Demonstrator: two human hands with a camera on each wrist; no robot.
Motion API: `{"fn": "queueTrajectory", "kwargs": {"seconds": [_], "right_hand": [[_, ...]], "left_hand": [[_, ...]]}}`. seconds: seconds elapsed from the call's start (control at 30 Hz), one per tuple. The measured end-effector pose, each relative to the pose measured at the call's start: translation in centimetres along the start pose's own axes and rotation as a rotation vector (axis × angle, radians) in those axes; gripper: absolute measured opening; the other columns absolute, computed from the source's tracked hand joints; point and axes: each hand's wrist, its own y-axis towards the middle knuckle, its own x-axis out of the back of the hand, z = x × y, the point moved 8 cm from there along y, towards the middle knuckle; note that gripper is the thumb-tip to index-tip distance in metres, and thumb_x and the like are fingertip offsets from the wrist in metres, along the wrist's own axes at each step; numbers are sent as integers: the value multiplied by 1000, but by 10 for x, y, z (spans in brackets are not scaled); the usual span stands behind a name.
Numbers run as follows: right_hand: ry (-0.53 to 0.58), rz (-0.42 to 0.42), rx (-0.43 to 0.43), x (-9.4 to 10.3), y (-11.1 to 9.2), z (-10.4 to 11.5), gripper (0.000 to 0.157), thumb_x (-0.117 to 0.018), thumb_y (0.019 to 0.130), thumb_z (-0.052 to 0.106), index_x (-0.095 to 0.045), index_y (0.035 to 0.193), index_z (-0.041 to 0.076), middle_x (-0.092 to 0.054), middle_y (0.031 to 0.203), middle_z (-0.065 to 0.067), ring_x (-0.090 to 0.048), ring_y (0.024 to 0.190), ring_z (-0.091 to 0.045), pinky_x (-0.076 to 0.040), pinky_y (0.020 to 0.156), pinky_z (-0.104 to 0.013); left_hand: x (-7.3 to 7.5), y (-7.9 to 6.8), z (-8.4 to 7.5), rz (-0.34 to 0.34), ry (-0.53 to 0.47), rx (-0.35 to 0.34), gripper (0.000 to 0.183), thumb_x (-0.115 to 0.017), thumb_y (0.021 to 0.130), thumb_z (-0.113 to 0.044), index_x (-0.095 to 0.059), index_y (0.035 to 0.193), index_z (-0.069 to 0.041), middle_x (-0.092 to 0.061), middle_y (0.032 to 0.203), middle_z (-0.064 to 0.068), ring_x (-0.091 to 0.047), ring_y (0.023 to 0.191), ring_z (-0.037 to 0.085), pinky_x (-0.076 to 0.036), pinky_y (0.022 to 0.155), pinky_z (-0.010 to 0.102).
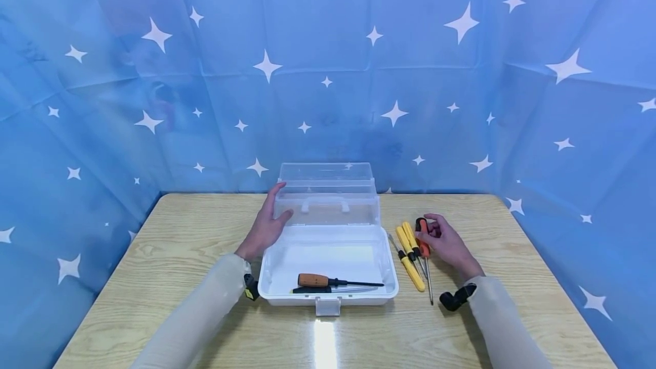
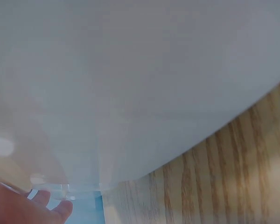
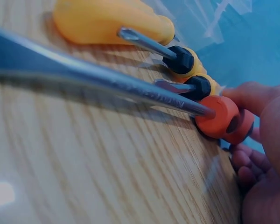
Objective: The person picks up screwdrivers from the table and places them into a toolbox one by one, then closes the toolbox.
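A white toolbox [image 1: 328, 252] stands open, its clear lid [image 1: 328, 216] tipped up at the back. At the lid's left edge my left hand [image 1: 263, 231] grips it, thumb on the near side; fingertips [image 2: 63, 208] show low in the left wrist view. My right hand [image 1: 450, 246] holds the orange-red handle of a screwdriver [image 1: 424, 248] between thumb and fingers; its metal shaft [image 3: 107, 81] points toward me. Close on its left lie several yellow-handled screwdrivers [image 1: 411, 272]. Inside the box are a brown-handled screwdriver [image 1: 314, 281] and a black-handled one [image 1: 311, 290].
A latch [image 1: 328, 307] hangs at the box's front. The wooden table [image 1: 179, 261] extends on both sides of the box. Behind it hangs a blue curtain [image 1: 328, 113] with white stars.
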Motion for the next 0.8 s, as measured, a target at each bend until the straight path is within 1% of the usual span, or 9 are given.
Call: {"fn": "queueTrajectory", "kwargs": {"seconds": [0.17,0.27,0.33,0.47,0.53,0.7,0.8], "right_hand": [[14,-2,-6,0,0,1,69,-60,89,42,-31,141,7,-50,109,-14,-51,93,-25,-45,74,-32],[10,-6,-18,0,0,0,68,-60,89,42,-32,141,7,-50,110,-14,-51,94,-25,-45,73,-31],[7,-9,-25,0,1,-1,68,-60,89,43,-32,140,8,-51,110,-14,-51,94,-25,-45,73,-31],[11,-14,-33,1,2,-2,69,-60,87,45,-33,140,10,-51,111,-15,-51,95,-25,-45,75,-32],[10,-15,-35,1,2,-2,71,-61,87,46,-32,140,9,-51,112,-16,-51,96,-26,-45,76,-32],[13,-30,-63,4,2,-2,77,-62,86,45,-29,143,6,-50,116,-17,-51,99,-27,-46,78,-33],[24,-33,-72,7,1,0,77,-63,86,43,-28,143,4,-50,116,-18,-52,99,-27,-46,78,-33]], "left_hand": [[0,0,-1,0,-4,-11,60,-49,97,-27,-16,142,-48,-10,156,-10,-13,143,24,-20,109,60],[0,0,-1,3,-5,-10,61,-49,97,-27,-15,141,-50,-9,156,-10,-12,143,23,-19,110,59],[-1,0,0,3,-9,-7,61,-49,97,-25,-16,142,-48,-10,156,-10,-11,143,23,-18,110,58],[0,0,0,-4,-18,-11,61,-49,96,-20,-17,145,-40,-10,156,-9,-11,143,24,-18,110,59],[0,0,0,-6,-22,-8,62,-49,96,-19,-18,146,-37,-10,156,-9,-11,143,24,-17,110,59],[-1,0,1,-1,-18,-8,61,-49,97,-21,-17,146,-37,-9,156,-10,-10,143,23,-17,110,59],[-1,0,0,2,-16,-15,60,-49,97,-23,-17,146,-37,-9,156,-9,-11,143,24,-18,110,59]]}}
